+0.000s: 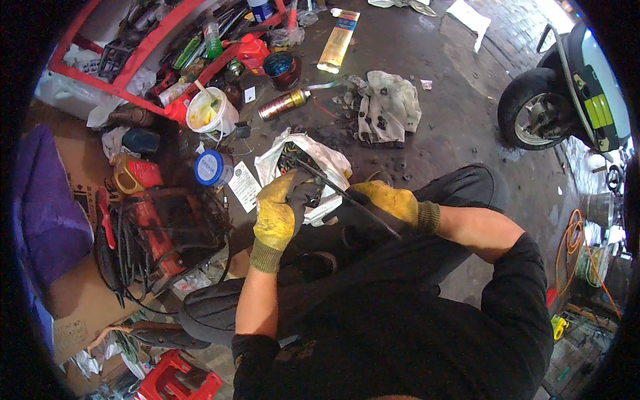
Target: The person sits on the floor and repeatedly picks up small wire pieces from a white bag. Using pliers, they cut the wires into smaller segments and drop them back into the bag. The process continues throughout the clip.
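Yellow work gloves with dark palms cover both hands. My left hand (pixel 279 212) is at the left edge of an opened white plastic bag (pixel 332 162); its fingers are turned towards the bag and what they hold cannot be made out. Small dark metal-looking parts (pixel 294 152) lie in the bag. My right hand (pixel 390 202) is closed around a long, thin dark rod (pixel 367 212), which slants from above the bag down to the right, over my lap. The rod's upper end reaches over the parts, close to my left fingers.
Left of the bag stand a blue-lidded tub (pixel 209 168), a white bucket (pixel 212 112) and a red machine with black cables (pixel 155 235). Beyond it lie a spray can (pixel 284 104) and a stained cloth (pixel 390 107). A scooter wheel (pixel 534 110) is at the right.
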A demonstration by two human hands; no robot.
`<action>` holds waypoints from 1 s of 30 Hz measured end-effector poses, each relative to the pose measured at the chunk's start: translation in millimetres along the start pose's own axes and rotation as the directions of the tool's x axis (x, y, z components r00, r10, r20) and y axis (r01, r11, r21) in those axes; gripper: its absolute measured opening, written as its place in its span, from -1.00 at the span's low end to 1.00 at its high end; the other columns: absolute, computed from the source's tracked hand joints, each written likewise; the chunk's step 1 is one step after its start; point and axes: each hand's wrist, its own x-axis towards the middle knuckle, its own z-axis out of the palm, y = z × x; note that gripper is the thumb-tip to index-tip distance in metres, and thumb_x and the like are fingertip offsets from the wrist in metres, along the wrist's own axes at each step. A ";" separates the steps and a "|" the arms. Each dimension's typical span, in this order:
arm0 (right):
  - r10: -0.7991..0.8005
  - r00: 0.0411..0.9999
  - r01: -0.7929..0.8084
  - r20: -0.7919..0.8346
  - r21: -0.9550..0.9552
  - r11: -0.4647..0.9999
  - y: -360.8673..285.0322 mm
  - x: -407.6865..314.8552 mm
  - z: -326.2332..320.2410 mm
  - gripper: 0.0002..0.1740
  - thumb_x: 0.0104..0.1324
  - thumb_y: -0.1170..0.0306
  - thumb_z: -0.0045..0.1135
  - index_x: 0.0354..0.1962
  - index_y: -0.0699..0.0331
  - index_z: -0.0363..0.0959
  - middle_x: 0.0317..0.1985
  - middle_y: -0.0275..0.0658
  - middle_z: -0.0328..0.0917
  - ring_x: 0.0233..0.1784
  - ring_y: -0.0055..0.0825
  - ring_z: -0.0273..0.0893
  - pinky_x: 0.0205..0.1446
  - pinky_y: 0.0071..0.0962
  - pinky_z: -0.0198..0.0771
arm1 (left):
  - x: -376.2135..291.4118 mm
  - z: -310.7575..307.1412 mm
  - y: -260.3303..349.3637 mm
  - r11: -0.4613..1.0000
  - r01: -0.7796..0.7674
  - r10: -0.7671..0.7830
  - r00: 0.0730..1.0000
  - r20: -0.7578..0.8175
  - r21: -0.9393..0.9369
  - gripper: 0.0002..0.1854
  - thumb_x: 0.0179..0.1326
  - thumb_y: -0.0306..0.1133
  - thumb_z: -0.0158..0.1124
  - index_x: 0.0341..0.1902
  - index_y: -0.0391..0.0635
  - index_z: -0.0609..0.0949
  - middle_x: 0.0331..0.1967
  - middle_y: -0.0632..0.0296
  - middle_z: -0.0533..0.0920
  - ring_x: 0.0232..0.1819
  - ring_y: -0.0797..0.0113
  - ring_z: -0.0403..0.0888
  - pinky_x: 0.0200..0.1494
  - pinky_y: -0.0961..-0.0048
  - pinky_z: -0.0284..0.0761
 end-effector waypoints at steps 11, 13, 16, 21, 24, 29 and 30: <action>0.003 0.999 0.009 0.045 -0.270 0.963 31.8 -2.0 2.9 -0.25 0.28 -0.11 0.30 0.28 0.14 0.42 0.11 -0.02 0.59 0.05 -0.02 0.68 -0.06 -0.11 0.66 | -0.7 30.0 13.6 0.729 0.426 -0.430 0.894 0.126 -0.536 -0.76 0.33 -0.60 0.14 0.03 -0.31 0.65 -0.14 0.17 0.74 -0.14 0.31 0.74 -0.05 0.40 0.68; 0.079 0.992 -0.059 0.095 -0.202 0.978 9.9 8.3 -5.6 -0.28 0.31 -0.04 0.31 0.29 0.17 0.43 0.13 -0.02 0.59 0.06 -0.03 0.68 -0.05 -0.13 0.68 | -11.5 30.6 -9.4 0.532 0.359 -0.369 0.913 0.171 -0.767 -0.72 0.32 -0.63 0.07 0.04 -0.33 0.63 -0.10 0.13 0.72 -0.10 0.30 0.73 -0.01 0.40 0.68; -0.430 0.900 0.424 0.064 -0.351 0.835 27.6 4.0 -13.6 -0.34 0.37 0.09 0.28 0.34 0.18 0.43 0.18 0.01 0.58 0.12 -0.02 0.66 0.10 -0.15 0.65 | -16.3 35.5 -11.6 0.314 0.336 -0.330 0.916 0.230 -0.888 -0.64 0.27 -0.67 -0.04 0.08 -0.34 0.60 -0.06 0.07 0.72 -0.05 0.25 0.74 -0.01 0.39 0.69; -0.490 0.869 0.488 0.071 -0.295 0.821 49.4 1.5 -8.1 -0.45 0.41 0.26 0.23 0.32 0.25 0.48 0.24 0.02 0.58 0.15 -0.06 0.68 0.25 -0.28 0.61 | -19.9 34.3 -8.2 0.427 0.345 -0.315 0.923 0.220 -0.836 -0.64 0.26 -0.66 -0.08 0.06 -0.32 0.60 -0.08 0.04 0.73 -0.06 0.22 0.75 -0.08 0.41 0.71; -0.455 0.889 0.452 0.050 -0.257 0.854 64.3 -3.5 -2.4 -0.45 0.44 0.28 0.18 0.32 0.30 0.47 0.27 0.01 0.58 0.17 -0.12 0.69 0.29 -0.34 0.59 | -22.4 34.6 -16.4 0.472 0.401 -0.318 0.908 0.273 -0.785 -0.66 0.25 -0.63 -0.04 0.03 -0.31 0.61 -0.13 0.06 0.71 -0.12 0.24 0.72 -0.17 0.48 0.67; -0.235 0.956 0.271 0.173 -0.230 0.935 60.8 -2.7 -8.8 -0.25 0.47 -0.07 0.14 0.40 0.26 0.35 0.28 0.07 0.56 0.33 -0.05 0.58 0.32 -0.24 0.50 | -14.6 22.4 9.6 0.349 0.575 -0.466 0.792 0.396 -0.740 -0.68 0.15 -0.62 0.01 -0.05 -0.30 0.63 -0.21 0.14 0.66 -0.24 0.34 0.63 -0.22 0.57 0.58; -0.234 0.956 0.265 0.178 -0.177 0.948 60.2 2.8 -8.1 -0.25 0.46 -0.08 0.14 0.38 0.27 0.36 0.27 0.08 0.57 0.33 -0.05 0.58 0.32 -0.23 0.50 | -15.3 20.7 4.6 0.284 0.571 -0.454 0.788 0.416 -0.770 -0.70 0.21 -0.59 0.03 -0.02 -0.28 0.63 -0.22 0.12 0.69 -0.26 0.34 0.66 -0.28 0.54 0.58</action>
